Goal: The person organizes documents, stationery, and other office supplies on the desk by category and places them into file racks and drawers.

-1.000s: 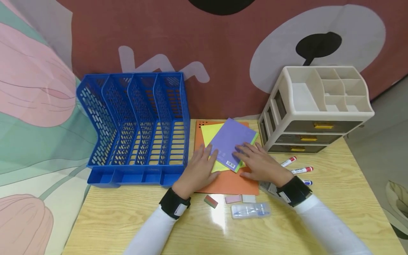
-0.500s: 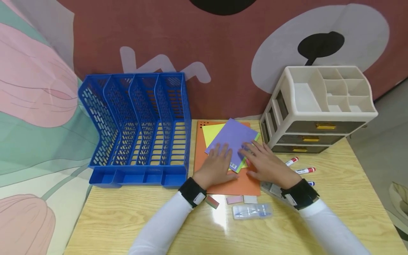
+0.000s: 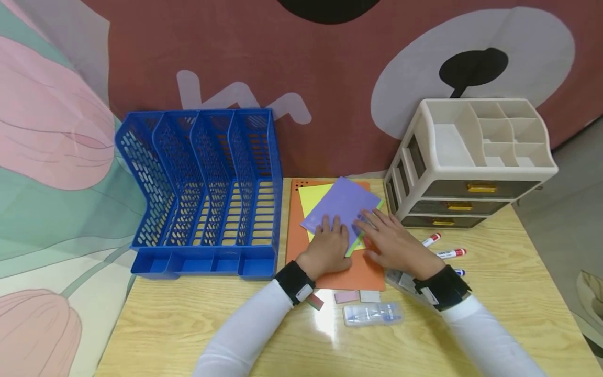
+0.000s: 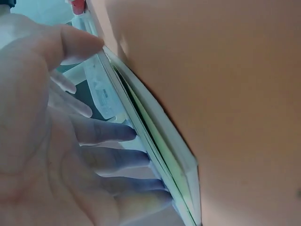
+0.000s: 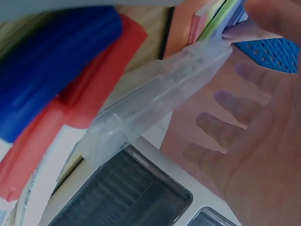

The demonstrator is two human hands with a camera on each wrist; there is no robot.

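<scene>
A purple notebook (image 3: pixel 346 199) lies tilted on top of a yellow notebook (image 3: pixel 310 198), both over an orange folder (image 3: pixel 360 275). My left hand (image 3: pixel 327 248) rests its straight fingers on the purple cover's lower part. In the left wrist view, its thumb (image 4: pixel 82 43) touches the corner of the stacked notebooks (image 4: pixel 155 132), whose page edges show. At the purple notebook's right edge is my right hand (image 3: pixel 393 238), fingers spread and extended. A green edge peeks out beneath the purple cover there. In the right wrist view, no object lies within the right palm (image 5: pixel 263 155).
A blue file rack (image 3: pixel 202 209) stands at left. A white drawer organizer (image 3: pixel 471 167) stands at back right. Markers (image 3: pixel 452 253) lie beside the right wrist. Erasers (image 3: pixel 346 297) and a clear case (image 3: pixel 373 314) sit in front of the folder. Another eraser (image 3: pixel 316 302) is partly under the left wrist.
My left hand has moved right across the purple notebook, from its left edge toward its lower corner. My right hand shifted slightly right, then stayed. The notebooks stay nearly in place.
</scene>
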